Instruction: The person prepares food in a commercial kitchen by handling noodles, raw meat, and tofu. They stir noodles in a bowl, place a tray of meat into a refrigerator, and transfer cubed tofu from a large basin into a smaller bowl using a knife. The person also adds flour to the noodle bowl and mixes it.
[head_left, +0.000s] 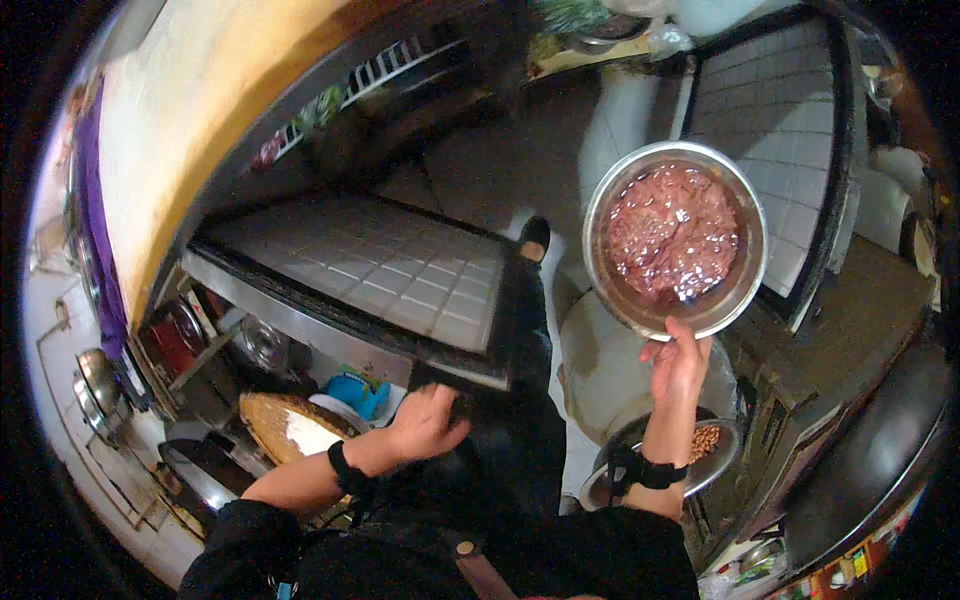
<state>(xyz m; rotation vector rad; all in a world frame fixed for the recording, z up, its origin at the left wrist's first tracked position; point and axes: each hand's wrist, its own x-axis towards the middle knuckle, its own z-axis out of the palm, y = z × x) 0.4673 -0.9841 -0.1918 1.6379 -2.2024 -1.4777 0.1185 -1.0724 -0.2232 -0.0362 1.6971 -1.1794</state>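
Observation:
My right hand (679, 360) grips the near rim of a round stainless steel bowl (754, 300), its thumb over the edge and the other fingers underneath. Wet, glossy reddish-pink meat (671, 232), apparently raw, fills the bottom of the bowl. Nothing shows in my left hand (431, 420); its fingers are partly curled, apart from the bowl and beside the near edge of a tiled counter (420, 289). Both wrists bear black bands.
A metal bowl of brown beans or nuts (703, 444) stands below my right forearm. A basket with white contents (262, 420) lies left of my left hand. Another tiled counter (787, 150) rises at the right, a dark wooden cabinet (862, 307) beside it. A purple cloth (101, 225) hangs far left.

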